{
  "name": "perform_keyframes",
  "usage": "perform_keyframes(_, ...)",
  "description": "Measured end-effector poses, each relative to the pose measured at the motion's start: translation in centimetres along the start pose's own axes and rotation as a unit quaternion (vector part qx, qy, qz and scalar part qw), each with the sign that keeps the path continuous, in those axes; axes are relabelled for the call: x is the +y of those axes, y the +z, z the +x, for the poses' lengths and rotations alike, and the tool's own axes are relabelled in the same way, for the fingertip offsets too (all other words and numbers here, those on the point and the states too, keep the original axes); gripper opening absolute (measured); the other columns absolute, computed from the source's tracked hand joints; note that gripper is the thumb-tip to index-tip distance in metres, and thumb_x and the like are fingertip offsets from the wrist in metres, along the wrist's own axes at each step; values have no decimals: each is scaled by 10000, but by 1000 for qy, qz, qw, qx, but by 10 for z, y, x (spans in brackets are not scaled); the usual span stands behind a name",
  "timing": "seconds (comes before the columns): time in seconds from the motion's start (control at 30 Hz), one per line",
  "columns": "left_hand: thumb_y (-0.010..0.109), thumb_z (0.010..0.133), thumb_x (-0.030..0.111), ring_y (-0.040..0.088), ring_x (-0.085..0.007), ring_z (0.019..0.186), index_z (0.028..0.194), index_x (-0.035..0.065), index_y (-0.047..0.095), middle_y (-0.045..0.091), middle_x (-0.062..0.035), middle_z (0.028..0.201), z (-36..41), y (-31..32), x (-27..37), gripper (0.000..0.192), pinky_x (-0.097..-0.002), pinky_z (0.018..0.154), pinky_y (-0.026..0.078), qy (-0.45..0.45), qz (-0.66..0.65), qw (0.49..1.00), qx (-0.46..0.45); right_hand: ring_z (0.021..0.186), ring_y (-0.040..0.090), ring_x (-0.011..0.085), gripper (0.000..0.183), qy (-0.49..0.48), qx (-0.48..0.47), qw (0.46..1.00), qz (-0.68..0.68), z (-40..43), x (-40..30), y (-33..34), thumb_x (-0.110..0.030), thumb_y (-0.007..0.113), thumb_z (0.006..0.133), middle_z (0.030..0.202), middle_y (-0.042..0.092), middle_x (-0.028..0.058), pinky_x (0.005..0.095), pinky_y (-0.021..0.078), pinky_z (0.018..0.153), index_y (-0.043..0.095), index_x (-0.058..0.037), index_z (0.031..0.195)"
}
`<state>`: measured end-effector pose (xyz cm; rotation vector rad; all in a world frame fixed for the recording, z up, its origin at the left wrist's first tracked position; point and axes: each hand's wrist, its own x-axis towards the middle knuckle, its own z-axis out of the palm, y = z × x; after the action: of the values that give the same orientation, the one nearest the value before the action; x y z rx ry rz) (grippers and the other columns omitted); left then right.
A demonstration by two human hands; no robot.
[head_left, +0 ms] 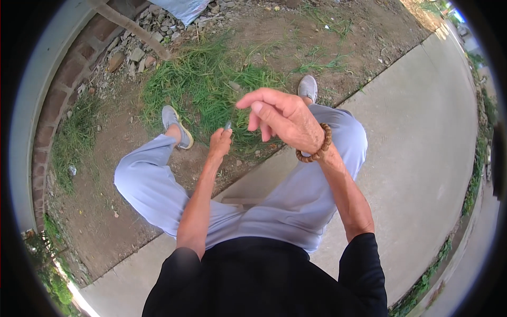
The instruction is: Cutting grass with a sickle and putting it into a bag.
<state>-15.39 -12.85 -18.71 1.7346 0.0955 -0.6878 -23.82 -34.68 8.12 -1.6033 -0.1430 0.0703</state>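
Note:
My left hand (220, 143) is closed around a slim tool (227, 125), of which only a grey-blue end shows above the thumb. What kind of tool it is I cannot tell. Higher and nearer the camera, my right hand (279, 115) hangs with bent, spread fingers and nothing visible in it. Brown beads form a bracelet (326, 138) on that wrist. Beneath both hands lies a heap of green grass (210, 89), partly covered by the right hand. A small greyish piece (234, 86), blurred, shows amid the grass.
My grey shoes (174, 123) stand either side of the grass. Broken stones (136, 55) and a slender trunk (134, 31) lie toward the brick wall base (55, 103). A pale sack (184, 10) is at the top. Concrete paving (412, 130) borders the soil (115, 126).

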Motion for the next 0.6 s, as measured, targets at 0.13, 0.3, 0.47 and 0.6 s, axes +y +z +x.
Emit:
perform_keyframes(0.13,566,941,297,397,-83,531,809,73,521,452,30,616,9,6,22,264,-287,477,326,83,5,995,61,663,593,102,282,-41,-145,932,330,-42,-54,59,-204,473,1029,800,637,68,236,470,596,607,43,1054)
perform_keyframes(0.3,520,957,299,407,-132,466,860,54,510,462,-25,617,29,-19,-45,263,-320,423,319,-22,74,995,68,579,569,81,368,-132,-413,770,468,-46,-78,125,-348,505,1011,744,638,41,226,441,518,608,0,947)
perform_keyframes(0.47,531,941,354,511,-184,486,878,30,508,509,-63,655,7,7,-53,331,-378,419,364,-116,99,988,27,915,657,254,493,-182,-450,575,658,-60,-90,155,-377,463,1027,1046,659,217,353,538,760,595,72,1182)
perform_keyframes(0.6,535,936,348,558,-219,593,874,13,516,535,-90,677,9,13,-33,342,-409,533,421,-55,151,986,44,890,656,247,447,-136,-429,507,736,-66,-104,154,-326,457,1037,990,670,186,346,537,731,604,87,1124)
